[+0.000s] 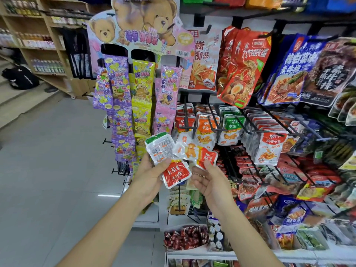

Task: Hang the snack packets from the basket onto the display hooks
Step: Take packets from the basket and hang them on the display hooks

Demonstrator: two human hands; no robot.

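The nearest risk, as I judged it, was in the left hand [149, 176], because it held two packets at once: a green-topped packet [159, 149], turned with its printed back to the camera, and a red packet [176, 175] just below it, upside down. Both were kept only by the thumb pressing on the front and the fingers curled behind. If this grip loosened while one packet was drawn away, the other could slip out and fall to the tiled floor [57, 151]. A second risk was the orientation. The top edge of the red packet, where its hanging hole seemed to be, pointed downward, so without a turn the hole could miss the tip of a hook. The flavours could also get mixed, since the display hooks [185, 112] just behind the hands carried hanging red packets [180, 122], hanging orange packets [205, 124] and hanging green packets [232, 124] in separate rows. The right hand [210, 182] pinched a red-and-orange packet [194, 151] by its red end, with the thumb on top; the other fingers were loosely bent under it and I could not tell how many touched the foil. Both forearms reached forward and upward from the bottom of the view. The hands were close together, the packets overlapping between them, a little below the row of hooks. The basket was not in view.
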